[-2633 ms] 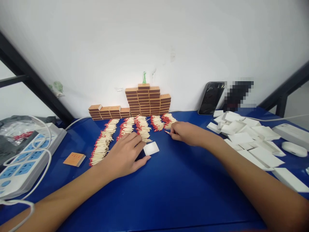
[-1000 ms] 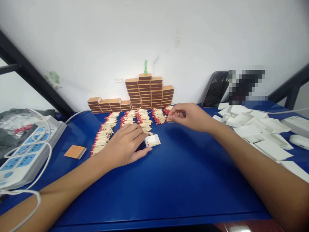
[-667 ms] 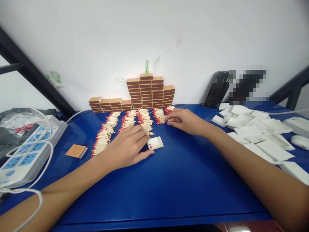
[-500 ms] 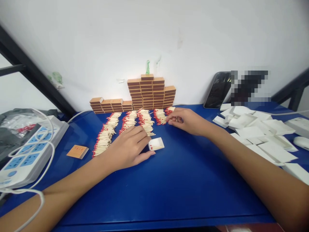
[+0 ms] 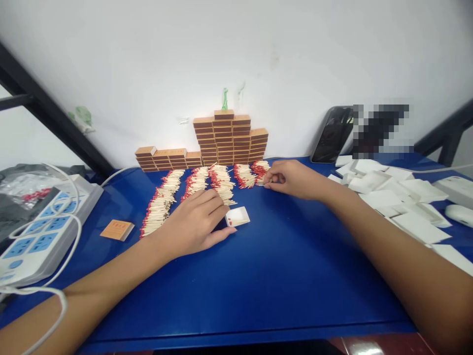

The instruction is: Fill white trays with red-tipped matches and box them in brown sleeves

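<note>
My left hand (image 5: 194,222) rests on the blue table (image 5: 281,266) with thumb and fingers closed on the left edge of a small white matchbox tray (image 5: 238,216), which holds a few red-tipped matches. My right hand (image 5: 291,178) is farther back, its fingers pinched on matches at the right end of the rows of red-tipped matches (image 5: 207,187). Behind the rows a stack of brown matchboxes (image 5: 229,138) stands against the wall.
A heap of white empty trays (image 5: 391,197) lies at the right, with a black phone (image 5: 330,133) leaning on the wall. One orange matchbox sleeve (image 5: 117,230) lies at the left near a white power strip (image 5: 37,231) with cables.
My right hand lifted from the match pile, carried matches to the tray, then went back to the right end of the rows. The tray now holds a few matches. My left hand stayed.
</note>
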A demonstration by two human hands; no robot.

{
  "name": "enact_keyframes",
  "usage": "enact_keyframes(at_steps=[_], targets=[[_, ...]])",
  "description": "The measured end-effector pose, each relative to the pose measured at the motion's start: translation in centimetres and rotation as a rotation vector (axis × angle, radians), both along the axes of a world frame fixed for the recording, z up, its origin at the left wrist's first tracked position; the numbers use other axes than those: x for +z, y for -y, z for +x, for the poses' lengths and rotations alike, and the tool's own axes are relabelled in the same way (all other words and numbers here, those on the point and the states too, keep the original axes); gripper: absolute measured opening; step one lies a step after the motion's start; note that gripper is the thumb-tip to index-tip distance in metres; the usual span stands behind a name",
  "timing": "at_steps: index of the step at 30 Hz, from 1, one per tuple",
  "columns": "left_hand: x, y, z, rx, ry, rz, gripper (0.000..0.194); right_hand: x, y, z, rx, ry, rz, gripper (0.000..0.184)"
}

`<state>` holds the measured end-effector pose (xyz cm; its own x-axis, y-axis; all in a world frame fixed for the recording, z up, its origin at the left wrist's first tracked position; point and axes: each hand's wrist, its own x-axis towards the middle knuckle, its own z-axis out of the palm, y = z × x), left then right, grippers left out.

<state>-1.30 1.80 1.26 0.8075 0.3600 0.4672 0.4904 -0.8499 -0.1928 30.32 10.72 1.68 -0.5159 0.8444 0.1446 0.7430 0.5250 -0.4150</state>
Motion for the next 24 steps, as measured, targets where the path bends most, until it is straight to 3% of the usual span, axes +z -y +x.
enact_keyframes(at_steps=[11, 24], targets=[[0.19, 0.03, 0.13, 0.001, 0.005, 0.009, 0.033, -0.20, -0.12, -0.04, -0.014, 0.001, 0.017, 0.015], [0.22, -0.06, 0.11, 0.001, 0.000, -0.009, 0.033, 0.38, 0.21, 0.26, 0.000, 0.008, -0.145, 0.016]])
